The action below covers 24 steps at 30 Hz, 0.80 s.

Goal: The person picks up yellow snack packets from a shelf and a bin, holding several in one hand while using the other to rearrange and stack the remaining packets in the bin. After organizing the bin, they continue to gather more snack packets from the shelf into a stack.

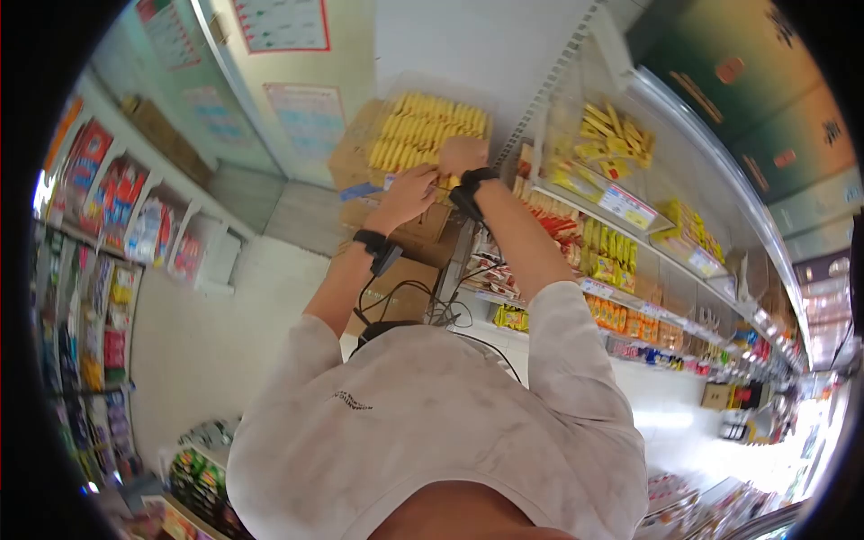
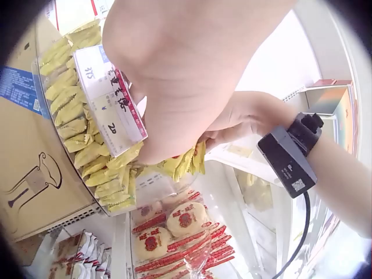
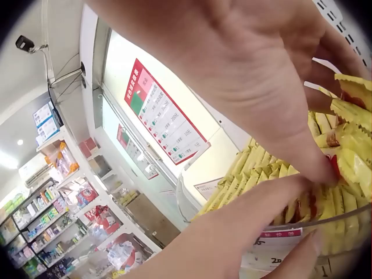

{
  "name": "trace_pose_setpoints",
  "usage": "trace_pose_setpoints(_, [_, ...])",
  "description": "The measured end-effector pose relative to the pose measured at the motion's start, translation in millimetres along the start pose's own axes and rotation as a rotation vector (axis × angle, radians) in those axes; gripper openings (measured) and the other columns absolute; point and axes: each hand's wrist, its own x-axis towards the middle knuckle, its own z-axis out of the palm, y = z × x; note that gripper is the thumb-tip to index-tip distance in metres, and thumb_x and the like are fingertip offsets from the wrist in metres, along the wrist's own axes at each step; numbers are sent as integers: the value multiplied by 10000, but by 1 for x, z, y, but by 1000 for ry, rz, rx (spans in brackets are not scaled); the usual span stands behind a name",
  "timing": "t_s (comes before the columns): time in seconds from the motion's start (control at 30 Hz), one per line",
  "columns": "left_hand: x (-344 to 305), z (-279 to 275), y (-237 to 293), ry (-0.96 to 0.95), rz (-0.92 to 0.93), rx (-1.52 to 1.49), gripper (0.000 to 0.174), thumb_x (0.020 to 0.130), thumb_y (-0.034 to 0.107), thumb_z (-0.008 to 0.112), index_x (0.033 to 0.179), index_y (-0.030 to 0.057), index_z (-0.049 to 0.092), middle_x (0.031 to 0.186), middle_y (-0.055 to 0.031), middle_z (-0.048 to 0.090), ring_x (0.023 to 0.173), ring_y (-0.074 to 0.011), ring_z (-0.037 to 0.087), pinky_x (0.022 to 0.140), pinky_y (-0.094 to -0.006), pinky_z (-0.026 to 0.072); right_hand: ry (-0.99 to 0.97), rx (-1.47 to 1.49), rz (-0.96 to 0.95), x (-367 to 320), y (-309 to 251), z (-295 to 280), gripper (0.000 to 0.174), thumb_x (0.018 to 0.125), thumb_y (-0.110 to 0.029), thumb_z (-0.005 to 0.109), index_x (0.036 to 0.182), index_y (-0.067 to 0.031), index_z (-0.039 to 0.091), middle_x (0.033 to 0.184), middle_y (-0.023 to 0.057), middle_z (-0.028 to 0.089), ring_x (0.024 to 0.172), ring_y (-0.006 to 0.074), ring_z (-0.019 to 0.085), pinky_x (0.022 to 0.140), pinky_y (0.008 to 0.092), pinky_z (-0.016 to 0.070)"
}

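Observation:
Rows of yellow snack packets (image 1: 423, 126) stand upright in a clear plastic bin (image 3: 325, 222) on a cardboard box. My left hand (image 1: 409, 193) is at the bin's front; in the right wrist view its finger (image 3: 282, 192) lies over the rim among the packets, the thumb outside by the price tag (image 2: 110, 102). My right hand (image 1: 462, 155) reaches in at the right end, its thumb close to the left finger. Between its curled fingers, in the right wrist view, are several yellow packets (image 3: 354, 122). The left hand's fingertips are hidden in the left wrist view.
Shelves on the right hold yellow packets (image 1: 616, 139), red-wrapped crackers (image 1: 553, 220) and other snacks. A cardboard box (image 1: 409, 279) stands below the bin, with black cables (image 1: 441, 310) in front. Hanging goods (image 1: 117, 189) line the left, beside a glass door (image 1: 216, 108).

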Motion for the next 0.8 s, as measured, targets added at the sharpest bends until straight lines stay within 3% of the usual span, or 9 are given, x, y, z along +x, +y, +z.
trace_pose_setpoints(0.1, [-2,2,0,35,21,-7,379,842,151,680,1191,7,636,1200,-147,626,1121,-348,605,931,-464,495,0,10,-67,-4,6,-2,203,722,-254,812,820,-81,774,831,98,744,714,273,718,504,439,532])
trace_pose_setpoints(0.23, [-5,5,1,77,40,65,359,838,143,685,1178,36,643,1221,-115,607,1168,-328,579,966,-447,470,-33,-42,-53,-11,1,-12,235,692,-238,797,843,-60,786,871,144,754,791,311,738,597,415,575])
trace_pose_setpoints(0.3, [-5,4,3,-11,-27,48,377,868,151,669,1228,50,624,1293,-122,583,1226,-323,554,1012,-451,445,-28,-24,-58,-19,-1,-16,264,676,-237,795,875,-63,795,902,159,759,846,319,750,657,401,591])
trace_pose_setpoints(0.33, [-5,1,3,-61,-56,43,386,883,155,660,1254,57,615,1329,-125,571,1256,-320,542,1035,-453,432,72,23,-127,-18,4,-9,269,700,-259,797,876,-56,797,921,160,766,891,332,753,730,407,598])
trace_pose_setpoints(0.43, [-5,6,3,5,-18,119,351,868,143,662,1207,53,632,1311,-123,577,1240,-313,550,1024,-453,434,25,13,-48,-16,1,-7,303,736,-274,796,937,-47,796,984,158,768,949,330,750,770,414,598])
trace_pose_setpoints(0.57, [-6,8,4,10,-47,98,314,866,155,670,1159,44,651,1316,-122,577,1245,-304,548,1023,-456,435,85,79,-42,-12,6,8,402,685,-380,841,808,-8,752,858,193,736,857,326,744,703,421,603])
trace_pose_setpoints(0.67, [-6,8,1,17,-31,122,336,851,159,682,1163,38,656,1317,-120,583,1256,-298,546,1031,-451,432,277,-30,65,-5,1,35,399,752,-404,799,848,-18,767,940,200,727,938,332,730,725,424,605])
trace_pose_setpoints(0.8, [-7,10,1,70,20,111,386,829,152,688,1194,31,649,1317,-118,593,1277,-290,538,1040,-442,424,173,-128,-9,-17,-3,46,411,876,-374,692,984,18,751,1037,214,701,971,372,703,754,440,603])
